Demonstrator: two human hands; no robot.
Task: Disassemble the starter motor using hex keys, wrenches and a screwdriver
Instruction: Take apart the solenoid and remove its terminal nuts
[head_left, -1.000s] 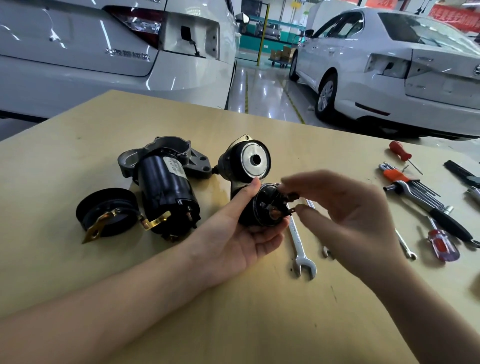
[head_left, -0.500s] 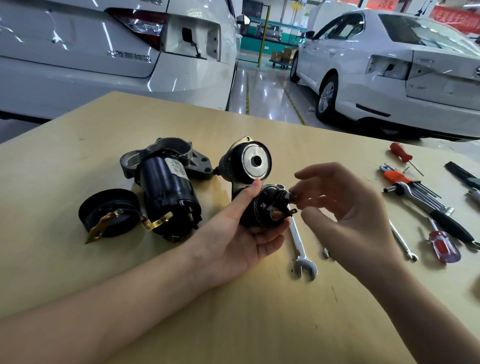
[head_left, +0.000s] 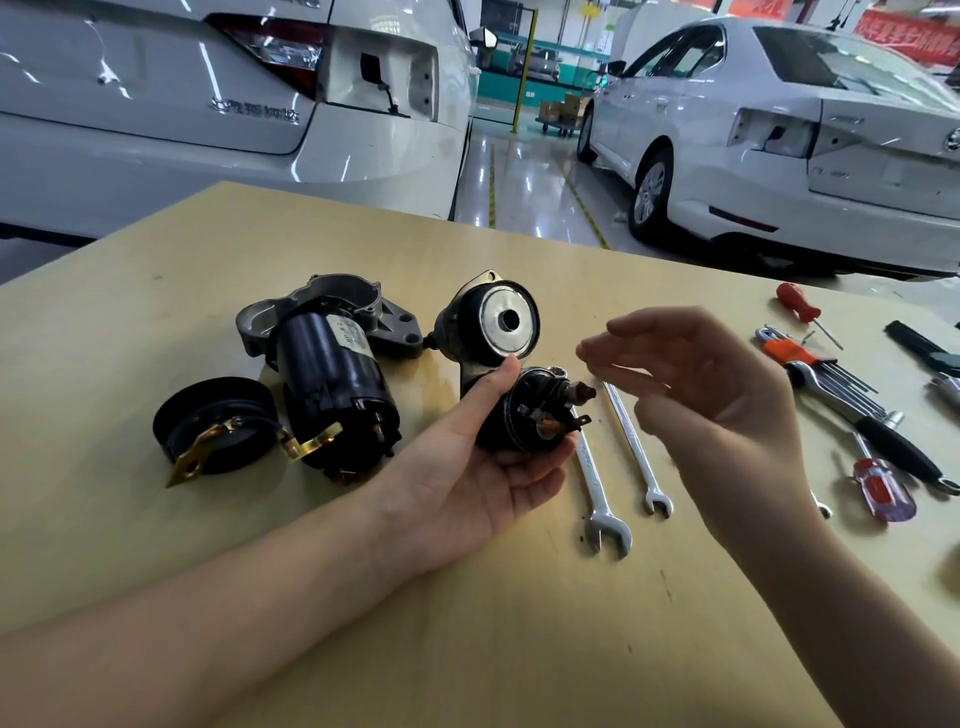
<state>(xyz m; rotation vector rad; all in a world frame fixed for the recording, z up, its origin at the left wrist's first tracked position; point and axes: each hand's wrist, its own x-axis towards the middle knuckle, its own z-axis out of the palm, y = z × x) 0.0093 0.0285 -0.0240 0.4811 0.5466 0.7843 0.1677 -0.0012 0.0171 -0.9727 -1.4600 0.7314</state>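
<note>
- On the wooden table (head_left: 156, 322), centre-left, the motor body (head_left: 332, 384) lay on its side w/ its grey cast housing toward the far edge, well left of both hands.
- Just right of it stood the solenoid housing (head_left: 491, 322), its round metal face w/ a centre hole turned toward the camera, touching the L thumb tip from behind.
- Front-left, a black end cap (head_left: 213, 423) w/ brass tabs sat beside the motor body, apart from the hands.
- Left hand (head_left: 485, 467) lay palm up, fingers and thumb curled round the black solenoid cap (head_left: 530, 413), terminals pointing right.
- Right hand (head_left: 711, 400) hovered just right of the cap, not touching it, fingers loosely spread, holding nothing; slightly blurred.
- Two wrenches (head_left: 597, 483) lay side by side on the table btwn and under the hands, open ends toward the camera.
- Far right: hex key set (head_left: 826, 369) w/ orange holder, a black-handled tool (head_left: 896, 447), red screwdriver (head_left: 800, 306), and a red-and-clear screwdriver (head_left: 883, 488).
</note>
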